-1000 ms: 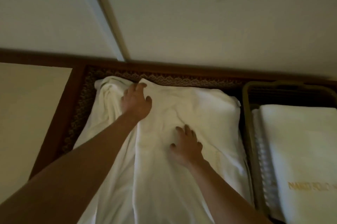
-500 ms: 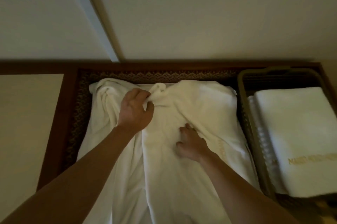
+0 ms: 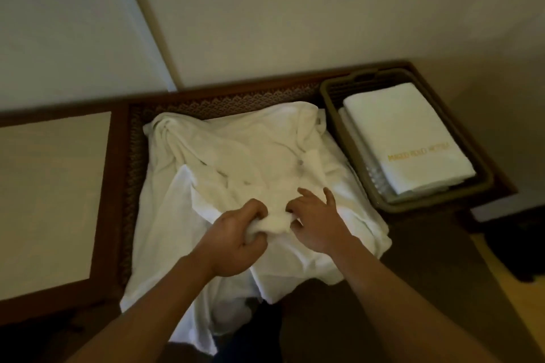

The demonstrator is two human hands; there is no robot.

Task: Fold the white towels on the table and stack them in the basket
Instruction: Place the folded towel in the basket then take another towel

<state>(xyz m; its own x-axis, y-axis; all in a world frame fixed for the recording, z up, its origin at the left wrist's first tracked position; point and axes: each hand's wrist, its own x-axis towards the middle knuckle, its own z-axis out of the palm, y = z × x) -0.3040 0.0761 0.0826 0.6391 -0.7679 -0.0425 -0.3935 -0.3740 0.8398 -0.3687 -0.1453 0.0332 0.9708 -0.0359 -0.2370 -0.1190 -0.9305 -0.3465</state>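
Observation:
A rumpled white towel (image 3: 236,156) lies spread over the dark wooden table (image 3: 124,185), its near edge hanging over the front. My left hand (image 3: 236,240) grips a bunched fold of it near the middle. My right hand (image 3: 317,224) is beside it, its lower fingers pinching the same bunch while the index finger and thumb point away. To the right stands a brown plastic basket (image 3: 330,103) holding folded white towels (image 3: 407,138); the top one has gold lettering.
A pale panel (image 3: 44,200) is set into the table top on the left. The wall (image 3: 295,8) rises directly behind the table. A dark object (image 3: 516,241) sits on the floor at the right.
My left hand has pulled a bunch of towel from the far edge toward me. My right hand has shifted nearer and now holds that bunch. The view has pulled back.

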